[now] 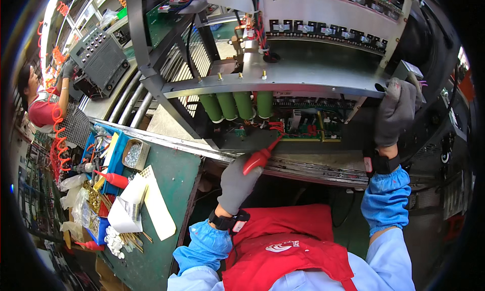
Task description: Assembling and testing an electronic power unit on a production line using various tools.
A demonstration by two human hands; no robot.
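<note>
My left hand point(236, 187), in a grey glove, is closed round a red squeeze bottle point(256, 161) with a long pointed nozzle. The nozzle tip reaches up to red wires by a green circuit board point(309, 131) low in an open metal cabinet. Four green cylinders point(244, 105) hang in a row to the left of that board, under a grey metal shelf point(313, 71). My right hand point(396, 111), also gloved, has its fingers curled at the right end of the cabinet's metal frame point(323, 87), below a small silver box point(407, 69). Its fingertips are partly hidden.
A green bench point(174, 174) at left carries a blue bin point(117, 157), a box of small screws point(135, 154), papers point(157, 205) and another red bottle point(115, 180). Metal rollers point(132, 101) run behind it. Farther left, a co-worker point(48, 106) handles a grey panelled unit point(100, 58).
</note>
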